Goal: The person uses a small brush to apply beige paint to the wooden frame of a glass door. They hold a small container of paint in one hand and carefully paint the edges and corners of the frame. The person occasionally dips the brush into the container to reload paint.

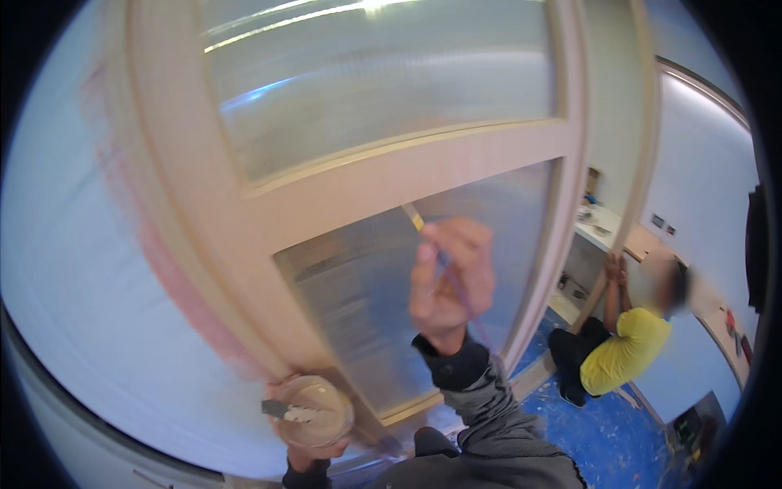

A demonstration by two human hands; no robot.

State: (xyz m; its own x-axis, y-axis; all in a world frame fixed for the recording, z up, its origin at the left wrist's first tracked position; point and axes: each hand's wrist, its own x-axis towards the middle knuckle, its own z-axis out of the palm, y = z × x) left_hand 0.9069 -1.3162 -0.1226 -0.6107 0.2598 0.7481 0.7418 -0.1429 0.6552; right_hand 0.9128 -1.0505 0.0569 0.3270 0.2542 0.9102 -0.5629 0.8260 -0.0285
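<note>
Nearest I see left hand (309, 455) cupping the paint tub (349, 422), low left. Farther up, right hand (453, 273) pinches a slim paintbrush (418, 221), long axis slanting up-left, tip by the lower edge of the pale crossrail (415, 175); I can't tell contact. Right hand's nearer the crossrail, left well below.

Glass pane (350, 310) and door rail (423, 169) block forward; free air beside right hand (452, 273); tub (348, 410) obstructs lower left.

Right hand (453, 273) pinches, raised high; left hand (313, 453) curls below.
</note>
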